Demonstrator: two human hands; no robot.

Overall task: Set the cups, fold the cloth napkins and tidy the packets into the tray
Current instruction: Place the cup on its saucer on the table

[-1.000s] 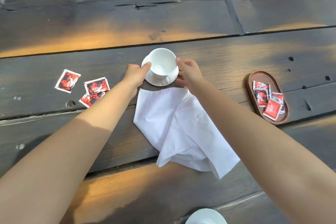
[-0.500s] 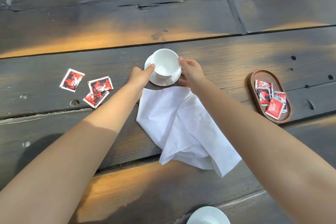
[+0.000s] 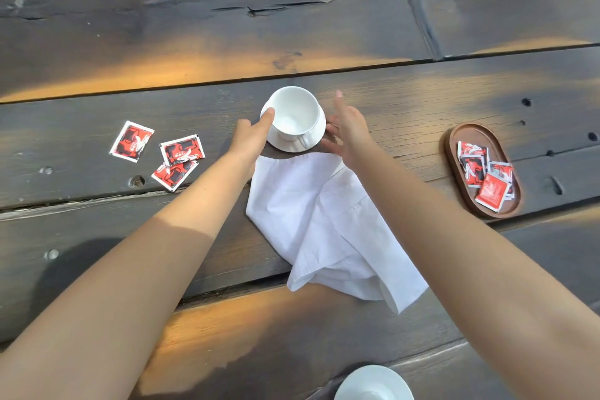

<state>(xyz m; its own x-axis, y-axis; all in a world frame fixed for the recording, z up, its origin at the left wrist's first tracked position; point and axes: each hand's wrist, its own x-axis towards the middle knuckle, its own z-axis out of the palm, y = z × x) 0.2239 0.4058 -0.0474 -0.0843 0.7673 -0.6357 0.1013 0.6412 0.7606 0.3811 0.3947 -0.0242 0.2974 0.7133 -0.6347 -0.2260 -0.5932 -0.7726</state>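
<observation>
**Both hands at the white cup and saucer, napkin lying unfolded below**

From the head camera, a white teacup is sitting upright on its white saucer near the middle of the dark plank counter. The left hand is reaching in from the left, its fingertip touching the cup's rim; the grip is loose and is not closing around anything. The right hand is hovering just beside the cup on the right, fingers spread, its grip released and grasping nothing.

Just below the saucer, a white cloth napkin is lying rumpled and only partly folded, its upper edge close to the saucer and its lower corner trailing toward the right forearm.

To the left of the left hand, three red-and-black packets are lying loose on the counter, two of them overlapping and the third a little apart. Well off to the right, an oval wooden tray is holding several more red packets in a loose heap.

At the bottom edge, part of another white saucer is showing.
</observation>
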